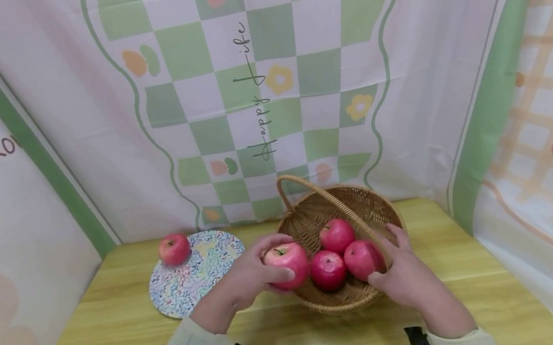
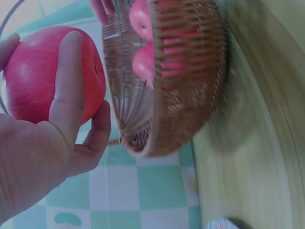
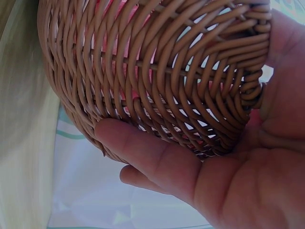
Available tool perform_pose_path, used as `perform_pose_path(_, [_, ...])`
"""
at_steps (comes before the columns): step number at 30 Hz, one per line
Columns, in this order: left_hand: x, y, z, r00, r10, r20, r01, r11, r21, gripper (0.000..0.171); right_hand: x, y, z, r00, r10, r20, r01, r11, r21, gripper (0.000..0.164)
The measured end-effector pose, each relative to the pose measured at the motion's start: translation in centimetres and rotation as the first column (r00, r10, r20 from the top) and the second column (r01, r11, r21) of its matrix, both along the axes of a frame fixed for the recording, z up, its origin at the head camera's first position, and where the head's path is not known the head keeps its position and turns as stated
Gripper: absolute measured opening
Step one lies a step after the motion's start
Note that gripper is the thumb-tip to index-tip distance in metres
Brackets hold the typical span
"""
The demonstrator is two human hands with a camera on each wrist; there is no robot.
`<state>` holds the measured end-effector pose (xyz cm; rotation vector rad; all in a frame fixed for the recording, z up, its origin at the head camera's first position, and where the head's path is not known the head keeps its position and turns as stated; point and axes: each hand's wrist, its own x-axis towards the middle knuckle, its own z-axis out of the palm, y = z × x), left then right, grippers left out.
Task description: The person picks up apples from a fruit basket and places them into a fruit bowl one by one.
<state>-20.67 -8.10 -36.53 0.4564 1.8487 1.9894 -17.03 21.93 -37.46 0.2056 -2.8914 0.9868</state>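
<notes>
My left hand (image 1: pixel 245 278) grips a red apple (image 1: pixel 292 259), thumb on its near side, at the left rim of the wicker basket (image 1: pixel 372 202). In the left wrist view the held apple (image 2: pixel 35 71) is up beside the basket's opening. My right hand (image 1: pixel 411 279) holds the basket's right rim near the foot of its arched handle (image 1: pixel 333 197); the right wrist view shows fingers (image 3: pixel 147 152) lying along the outside of the woven wall (image 3: pixel 133 71). Inside the basket sit three red apples, one at the back (image 1: pixel 336 235), one in front (image 1: pixel 327 271), one at right (image 1: pixel 363 259).
A round speckled mat (image 1: pixel 177 292) lies on the wooden table (image 1: pixel 120 327) to the left, with another red apple (image 1: pixel 174 249) at its back left edge. Checkered fabric (image 1: pixel 257 95) hangs behind the table, and more printed cloth (image 1: pixel 549 136) hangs at the sides.
</notes>
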Motion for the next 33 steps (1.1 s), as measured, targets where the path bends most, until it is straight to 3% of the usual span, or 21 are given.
perform_pose_path(8, [0.5, -4.3, -0.5, 0.999, 0.038, -0.014, -0.039, 0.997, -0.060, 0.067, 0.0, 0.1, -0.2, 1.000, -0.009, 0.010, 0.009, 1.000, -0.003, 0.089])
perform_pose_path(16, [1.0, -9.9, -1.6, 0.987, 0.159, 0.010, -0.156, 0.977, -0.145, 0.069, 0.0, 0.0, 0.0, 1.000, -0.013, 0.016, 0.013, 1.000, -0.007, 0.088])
perform_pose_path(25, [0.7, -15.8, -2.6, 0.960, 0.278, -0.016, -0.275, 0.935, -0.223, 0.072, 0.0, -0.1, 0.1, 1.000, -0.017, 0.003, 0.017, 1.000, -0.009, 0.086])
perform_pose_path(30, [0.4, -18.1, -3.7, 0.928, 0.371, -0.016, -0.361, 0.890, -0.278, 0.072, 0.0, -0.2, 0.1, 1.000, -0.018, -0.001, 0.018, 1.000, -0.013, 0.086])
perform_pose_path(33, [0.3, -19.0, -4.3, 0.918, 0.397, -0.010, -0.384, 0.879, -0.283, 0.072, 0.0, -0.2, 0.1, 1.000, -0.017, 0.003, 0.017, 1.000, -0.015, 0.085])
